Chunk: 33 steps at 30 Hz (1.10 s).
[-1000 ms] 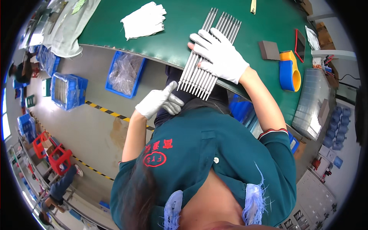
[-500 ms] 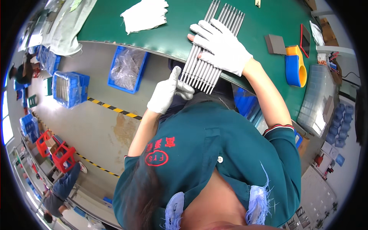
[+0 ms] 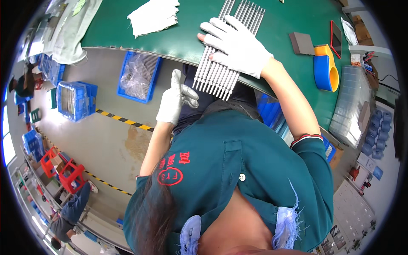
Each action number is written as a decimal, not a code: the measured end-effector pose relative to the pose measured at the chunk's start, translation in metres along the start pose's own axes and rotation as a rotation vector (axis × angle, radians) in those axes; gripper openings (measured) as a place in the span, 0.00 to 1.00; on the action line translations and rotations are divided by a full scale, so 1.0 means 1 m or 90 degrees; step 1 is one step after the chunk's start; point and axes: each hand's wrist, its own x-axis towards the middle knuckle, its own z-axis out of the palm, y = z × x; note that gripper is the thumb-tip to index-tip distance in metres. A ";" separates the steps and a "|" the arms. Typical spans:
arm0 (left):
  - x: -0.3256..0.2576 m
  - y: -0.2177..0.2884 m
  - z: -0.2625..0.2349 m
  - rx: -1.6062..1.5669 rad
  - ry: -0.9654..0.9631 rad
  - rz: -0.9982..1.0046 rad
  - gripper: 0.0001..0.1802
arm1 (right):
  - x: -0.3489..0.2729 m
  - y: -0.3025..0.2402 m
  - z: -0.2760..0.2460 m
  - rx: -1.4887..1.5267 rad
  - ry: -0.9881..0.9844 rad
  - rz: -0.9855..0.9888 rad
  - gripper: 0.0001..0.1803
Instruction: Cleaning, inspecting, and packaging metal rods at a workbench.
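Note:
A row of slim metal rods (image 3: 216,78) with stepped ends lies side by side on the green table (image 3: 191,25), their near ends jutting past its edge toward my body. My right hand (image 3: 238,46), in a white glove with some bare fingertips, rests flat across the rods with its fingers stretched out. To the left of the rods' near ends, my left hand (image 3: 172,102) is held off the table edge. It also wears a white glove, thumb raised and fingers loosely bent. A gap separates it from the rods, and nothing shows in it.
White gloves (image 3: 154,18) lie on the table at the left. On the right are a grey block (image 3: 302,43), a blue and yellow ring-shaped holder (image 3: 323,70) and a red-edged dark flat object (image 3: 336,39). A blue crate (image 3: 138,78) of rods stands below the table's left side.
My left hand has moved a little left, away from the rod ends. My right hand stays flat on the rods. The whole view has shifted slightly.

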 end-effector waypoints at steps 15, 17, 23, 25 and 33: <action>0.007 0.005 0.009 0.008 -0.154 -0.027 0.51 | -0.017 0.005 -0.006 0.025 -0.023 0.047 0.28; 0.006 0.015 0.024 -0.018 -0.176 -0.056 0.48 | -0.035 0.004 -0.012 0.055 -0.038 0.074 0.30; 0.009 0.027 0.032 -0.010 -0.321 -0.136 0.34 | -0.080 -0.017 -0.051 0.217 -0.129 0.096 0.54; 0.009 0.032 0.038 0.053 -0.340 -0.148 0.34 | -0.093 -0.024 -0.054 0.195 -0.156 0.093 0.56; 0.029 0.043 0.051 0.136 -0.583 -0.208 0.30 | -0.077 -0.036 -0.037 0.106 -0.035 0.080 0.31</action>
